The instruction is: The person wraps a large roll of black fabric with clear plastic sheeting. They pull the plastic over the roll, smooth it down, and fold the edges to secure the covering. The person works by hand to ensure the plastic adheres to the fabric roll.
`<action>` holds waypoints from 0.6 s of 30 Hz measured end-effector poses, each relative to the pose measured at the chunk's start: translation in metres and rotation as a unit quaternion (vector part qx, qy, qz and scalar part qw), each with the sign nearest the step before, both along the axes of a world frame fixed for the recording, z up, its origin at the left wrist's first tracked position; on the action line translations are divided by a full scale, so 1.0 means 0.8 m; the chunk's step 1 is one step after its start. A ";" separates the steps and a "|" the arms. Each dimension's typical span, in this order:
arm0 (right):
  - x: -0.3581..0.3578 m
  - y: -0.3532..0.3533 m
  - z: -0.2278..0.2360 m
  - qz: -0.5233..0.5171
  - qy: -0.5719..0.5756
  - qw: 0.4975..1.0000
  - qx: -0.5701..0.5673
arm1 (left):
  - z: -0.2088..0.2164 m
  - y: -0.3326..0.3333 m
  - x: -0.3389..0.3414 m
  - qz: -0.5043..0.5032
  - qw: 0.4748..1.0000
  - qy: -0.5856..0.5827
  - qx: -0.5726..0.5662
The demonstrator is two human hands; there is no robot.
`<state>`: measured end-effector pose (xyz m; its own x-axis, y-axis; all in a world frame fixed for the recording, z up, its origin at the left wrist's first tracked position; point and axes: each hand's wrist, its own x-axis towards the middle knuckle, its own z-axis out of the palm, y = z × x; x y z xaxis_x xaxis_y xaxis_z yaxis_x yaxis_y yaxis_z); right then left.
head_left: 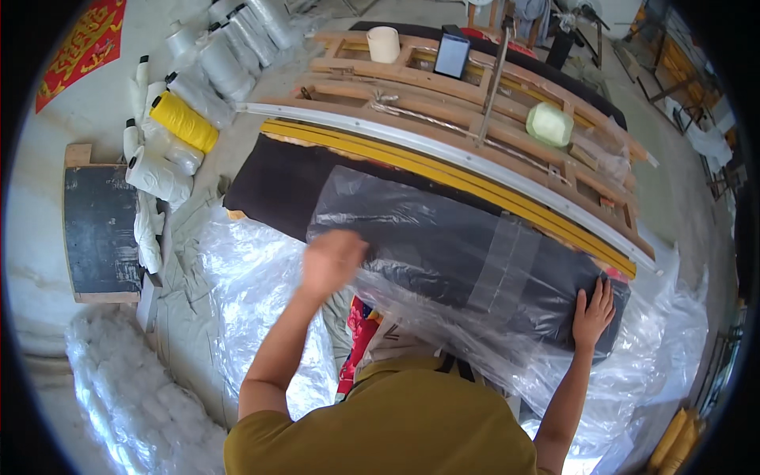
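Observation:
A long, dark, cushion-like panel (273, 176) lies across in front of me. Clear plastic film (412, 229) covers its middle and right part, and its left end is bare. My left hand (334, 260) is closed in a fist at the left edge of the film, over the near side of the panel; the hand is slightly blurred. Flat on the film at the panel's right end rests my right hand (594, 315), fingers spread. A see-through strip (503, 261) runs across the film between the two hands.
Beyond the panel lie a yellow rail (443, 190), a white metal strip (356, 127) and a wooden frame (332, 67) bearing a tape roll (384, 45) and a phone (452, 52). White rolls and a yellow thread cone (184, 121) stand left. Loose plastic (261, 293) spreads below.

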<state>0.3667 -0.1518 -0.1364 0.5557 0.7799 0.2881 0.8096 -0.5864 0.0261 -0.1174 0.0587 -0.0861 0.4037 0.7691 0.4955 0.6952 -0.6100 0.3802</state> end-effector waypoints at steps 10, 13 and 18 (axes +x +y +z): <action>-0.081 -0.053 0.054 0.110 0.118 0.987 -0.020 | -0.054 0.084 0.017 0.201 0.929 0.301 -0.074; -0.006 -0.020 0.045 -0.141 0.058 0.981 0.119 | -0.066 0.119 0.022 0.202 0.915 0.336 -0.098; 0.027 -0.048 0.020 0.068 0.192 0.945 0.256 | -0.055 0.154 0.044 0.244 0.884 0.365 -0.162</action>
